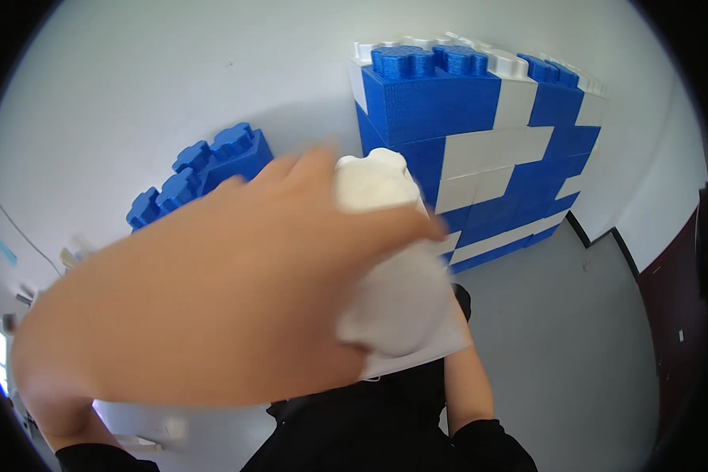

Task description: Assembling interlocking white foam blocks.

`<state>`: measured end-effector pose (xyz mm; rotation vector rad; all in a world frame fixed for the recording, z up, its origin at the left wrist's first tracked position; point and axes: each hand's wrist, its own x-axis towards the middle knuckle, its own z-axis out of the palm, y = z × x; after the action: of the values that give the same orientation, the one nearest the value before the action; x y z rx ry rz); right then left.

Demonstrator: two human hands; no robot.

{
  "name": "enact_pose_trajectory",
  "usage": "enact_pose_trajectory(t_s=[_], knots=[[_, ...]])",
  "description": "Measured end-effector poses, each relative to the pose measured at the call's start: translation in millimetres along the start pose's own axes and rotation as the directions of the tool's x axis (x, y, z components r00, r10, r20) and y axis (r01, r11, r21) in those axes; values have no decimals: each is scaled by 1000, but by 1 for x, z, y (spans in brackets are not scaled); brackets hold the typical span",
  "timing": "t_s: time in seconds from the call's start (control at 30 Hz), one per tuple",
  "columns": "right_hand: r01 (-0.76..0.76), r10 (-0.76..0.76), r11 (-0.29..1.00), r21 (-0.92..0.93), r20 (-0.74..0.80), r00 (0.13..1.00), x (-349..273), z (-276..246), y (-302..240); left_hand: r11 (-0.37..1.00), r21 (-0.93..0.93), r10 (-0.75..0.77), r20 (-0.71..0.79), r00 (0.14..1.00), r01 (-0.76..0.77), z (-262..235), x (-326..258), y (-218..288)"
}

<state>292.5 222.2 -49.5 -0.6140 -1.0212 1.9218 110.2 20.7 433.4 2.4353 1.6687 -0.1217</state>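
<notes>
A large white toy building block [405, 299] with rounded studs is held up in front of my body. My left hand [315, 236] lies across it, very close to the camera and smeared by motion. One of its fingers stretches over the block between two studs, but the overall grip of the hand is unclear. From the lower right, my right forearm [468, 385] reaches up to the block's right edge. The block hides my right hand and its fingers.
A tall stack of blue and white blocks [480, 165] stands against the wall at the right. Blue blocks [236, 157] rise behind my left arm, partly hidden by it. Grey floor [558, 330] spreads to the right, toward a dark red door [676, 315].
</notes>
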Motion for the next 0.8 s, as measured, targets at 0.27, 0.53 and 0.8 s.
enact_pose_trajectory(t_s=[0.27,0.53,0.8], knots=[[-21,-84,897,-441,-218,972,-9,52,-54,992,73,-99,-70,993,104,102,-72,-53],[152,-227,962,-228,-350,909,-17,53,-26,992,-122,-35,-422,906,-19,161,-78,-87],[146,-255,944,-295,-374,891,-19,43,-20,999,-30,17,-420,907,-32,157,-62,-77]])
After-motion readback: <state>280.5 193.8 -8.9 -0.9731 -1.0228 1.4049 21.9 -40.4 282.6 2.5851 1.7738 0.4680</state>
